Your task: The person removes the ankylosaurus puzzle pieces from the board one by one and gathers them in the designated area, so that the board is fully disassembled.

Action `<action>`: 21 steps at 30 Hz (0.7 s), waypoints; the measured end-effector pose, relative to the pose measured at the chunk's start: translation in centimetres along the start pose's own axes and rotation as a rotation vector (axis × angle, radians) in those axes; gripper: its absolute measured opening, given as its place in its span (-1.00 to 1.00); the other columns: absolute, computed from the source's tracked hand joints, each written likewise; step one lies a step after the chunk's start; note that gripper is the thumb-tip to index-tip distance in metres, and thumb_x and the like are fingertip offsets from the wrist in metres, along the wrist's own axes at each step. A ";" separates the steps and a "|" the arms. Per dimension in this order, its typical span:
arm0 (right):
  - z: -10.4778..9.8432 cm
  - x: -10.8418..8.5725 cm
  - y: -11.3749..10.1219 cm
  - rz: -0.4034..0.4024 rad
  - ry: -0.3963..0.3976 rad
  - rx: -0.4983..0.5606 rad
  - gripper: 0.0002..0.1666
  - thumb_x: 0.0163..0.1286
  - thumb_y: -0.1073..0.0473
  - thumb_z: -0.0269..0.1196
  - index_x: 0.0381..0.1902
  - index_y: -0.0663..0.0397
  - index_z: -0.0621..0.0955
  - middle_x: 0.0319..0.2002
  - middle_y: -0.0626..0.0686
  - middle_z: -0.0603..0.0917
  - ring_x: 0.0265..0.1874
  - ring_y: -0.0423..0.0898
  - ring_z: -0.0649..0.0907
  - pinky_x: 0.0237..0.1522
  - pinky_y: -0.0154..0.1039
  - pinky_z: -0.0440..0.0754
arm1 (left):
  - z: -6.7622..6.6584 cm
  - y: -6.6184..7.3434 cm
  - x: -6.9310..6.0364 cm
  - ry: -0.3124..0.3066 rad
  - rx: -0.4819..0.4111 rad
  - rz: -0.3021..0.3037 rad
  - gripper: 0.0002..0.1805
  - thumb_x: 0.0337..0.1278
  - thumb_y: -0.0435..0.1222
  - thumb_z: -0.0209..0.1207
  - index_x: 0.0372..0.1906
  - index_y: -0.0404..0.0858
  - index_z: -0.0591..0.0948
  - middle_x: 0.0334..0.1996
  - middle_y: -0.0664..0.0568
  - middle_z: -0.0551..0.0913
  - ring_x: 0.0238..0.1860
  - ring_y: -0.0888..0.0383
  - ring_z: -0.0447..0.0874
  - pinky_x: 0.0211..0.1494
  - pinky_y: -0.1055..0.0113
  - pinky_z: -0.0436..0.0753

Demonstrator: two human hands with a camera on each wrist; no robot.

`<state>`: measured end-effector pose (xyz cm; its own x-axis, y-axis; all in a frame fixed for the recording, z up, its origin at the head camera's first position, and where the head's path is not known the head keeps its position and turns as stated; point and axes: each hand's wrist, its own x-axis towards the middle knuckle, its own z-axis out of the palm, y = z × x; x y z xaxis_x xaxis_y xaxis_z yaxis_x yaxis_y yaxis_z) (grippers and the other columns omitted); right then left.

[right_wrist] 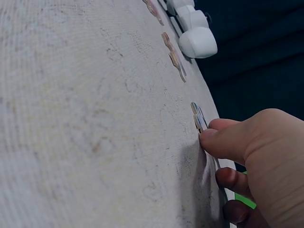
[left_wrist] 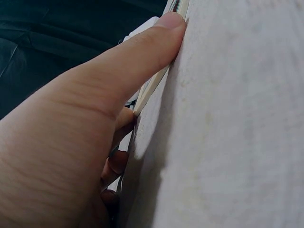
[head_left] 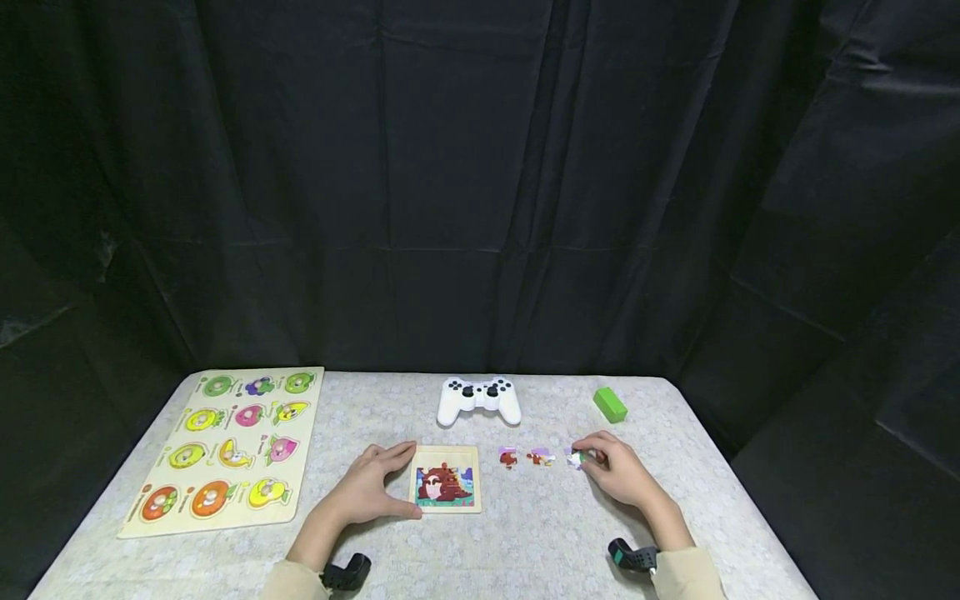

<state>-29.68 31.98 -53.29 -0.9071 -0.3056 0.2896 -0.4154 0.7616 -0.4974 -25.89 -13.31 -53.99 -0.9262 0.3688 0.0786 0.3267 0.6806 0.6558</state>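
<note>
Black cloth curtain (head_left: 465, 167), hung behind and at both sides. One table (head_left: 555, 550), covered in pale, patterned cloth. One wooden fruit board (head_left: 240, 518), at the table's left, bearing twelve fruit shapes in four rows of three. Left hand (head_left: 369, 487), thumb and forefinger set wide apart, holding a puzzle tray by its near and far left corners; right hand (head_left: 618, 473), thumb and forefinger pinching a puzzle piece; beige sleeves (head_left: 295, 582) and a black wrist device (head_left: 347, 575) on each arm. One white game controller (head_left: 478, 397), two dark sticks, beyond the tray. One square puzzle tray (head_left: 446, 456), light wood, flat on the table between the hands, showing a reddish-brown figure below a bare wooden strip. One green block (head_left: 611, 405), beyond the right hand. Three small pieces in a row right of the tray: left piece (head_left: 507, 458) and middle piece (head_left: 540, 457), both lying loose; right piece (head_left: 575, 458), pinched, though whether fully off the cloth is hard to judge.
</note>
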 end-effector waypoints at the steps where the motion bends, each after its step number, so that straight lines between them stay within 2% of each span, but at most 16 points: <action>1: 0.0 0.0 -0.1 0.003 0.000 0.003 -0.68 0.29 0.44 0.40 -0.02 0.12 0.78 -0.13 -0.04 0.66 -0.30 -0.20 0.48 -0.22 -0.25 0.46 | 0.0 0.0 0.0 0.000 0.000 0.001 0.21 -0.30 0.18 0.68 0.55 -0.21 0.47 0.56 0.02 0.45 0.06 0.14 0.40 0.28 -0.09 0.49; 15: -0.4 0.1 -0.3 0.011 0.002 0.031 -0.67 0.29 0.46 0.39 0.01 0.16 0.78 -0.12 -0.01 0.69 -0.29 -0.19 0.51 -0.21 -0.24 0.49 | 0.0 0.0 -0.1 -0.001 -0.005 0.001 0.21 -0.31 0.18 0.68 0.55 -0.20 0.48 0.56 0.03 0.45 0.07 0.14 0.41 0.30 -0.10 0.49; 21: -0.4 1.1 -1.6 -0.004 0.021 0.041 -0.65 0.32 0.43 0.38 0.06 0.18 0.76 -0.06 0.05 0.72 -0.30 -0.23 0.52 -0.22 -0.24 0.52 | 0.0 -0.2 -0.1 0.003 0.012 -0.006 0.20 -0.30 0.19 0.67 0.55 -0.17 0.48 0.55 0.04 0.46 0.07 0.14 0.42 0.29 -0.08 0.50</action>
<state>-29.96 30.64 -51.83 -0.9040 -0.2958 0.3086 -0.4216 0.7364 -0.5291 -25.88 -13.43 -54.11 -0.9286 0.3628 0.0777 0.3238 0.6904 0.6469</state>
